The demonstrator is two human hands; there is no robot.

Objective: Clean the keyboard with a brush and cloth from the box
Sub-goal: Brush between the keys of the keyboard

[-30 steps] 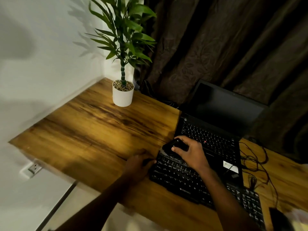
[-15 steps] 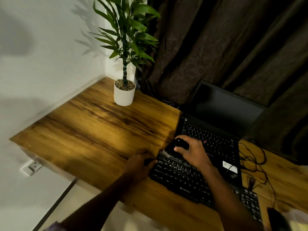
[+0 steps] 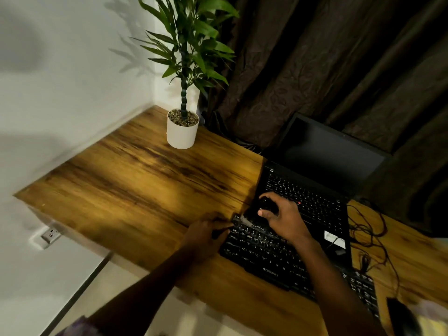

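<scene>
On the wooden bench (image 3: 135,190), the black keyboard (image 3: 264,253) lies at an angle, its far edge against the front of an open laptop (image 3: 315,190), with a white plant pot (image 3: 181,132) well apart at the back corner and loose cables (image 3: 373,234) to the right. At the keyboard's left end the left hand (image 3: 206,236) has its fingers curled round the edge, holding it. Over the far left corner, the right hand (image 3: 283,219) grips a dark-handled brush (image 3: 266,206) whose pale bristles touch the keys
</scene>
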